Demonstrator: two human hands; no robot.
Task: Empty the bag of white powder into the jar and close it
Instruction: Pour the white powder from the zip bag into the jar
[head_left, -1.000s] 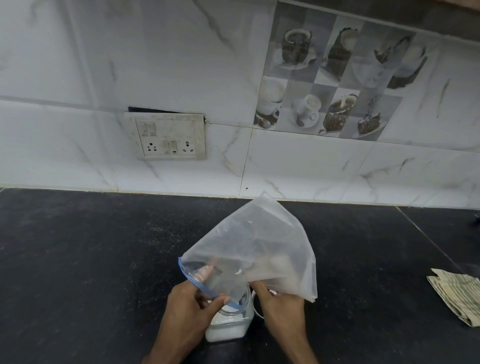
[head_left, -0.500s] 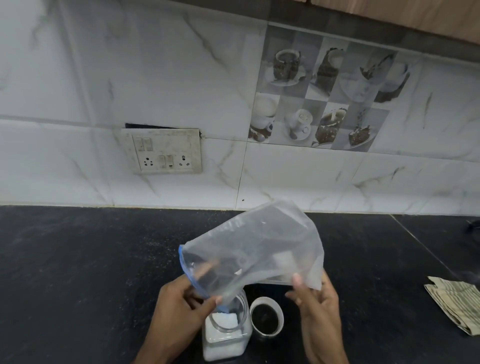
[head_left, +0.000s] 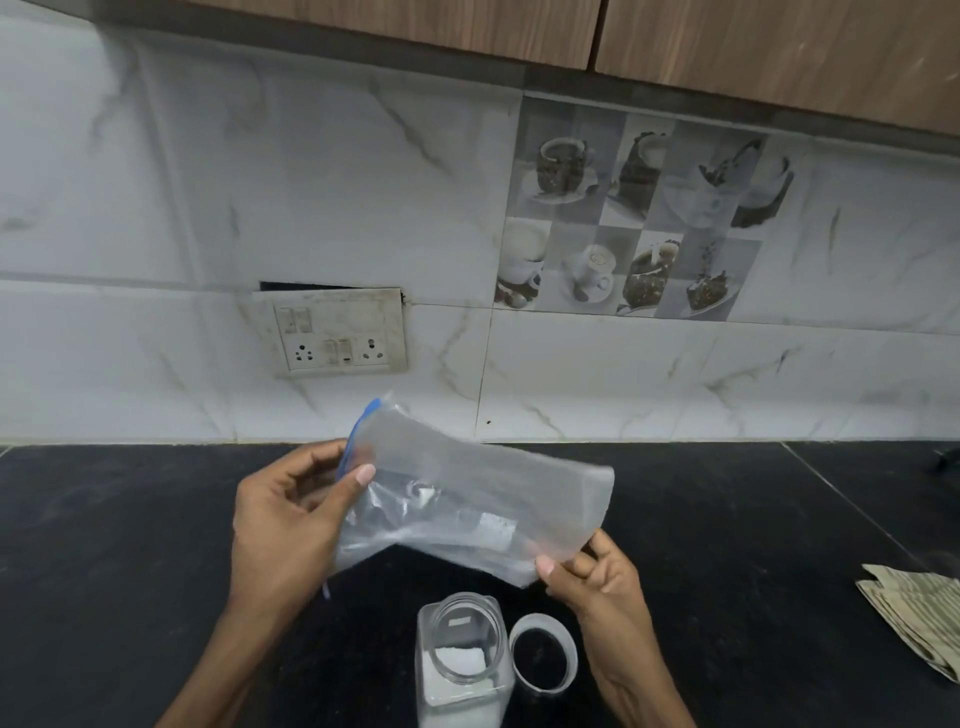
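Observation:
A clear plastic bag (head_left: 483, 499) with a blue zip edge is held level in the air above the counter, with only a small clump of white powder left inside. My left hand (head_left: 291, 525) grips its zip end. My right hand (head_left: 592, 577) pinches its bottom corner. Below the bag stands a square clear jar (head_left: 462, 670), mouth open, white powder in its lower part. Its round lid (head_left: 544, 660) lies upside down on the counter, just right of the jar.
The black stone counter (head_left: 130, 545) runs to a white marble-tiled wall with a switch and socket plate (head_left: 337, 332). A folded striped cloth (head_left: 919, 618) lies at the right edge. Wooden cabinets (head_left: 727, 47) hang overhead.
The bag has been lifted off the jar's mouth and turned from tipped downward to roughly level. My right hand moved to its bottom corner. The jar and lid are now uncovered.

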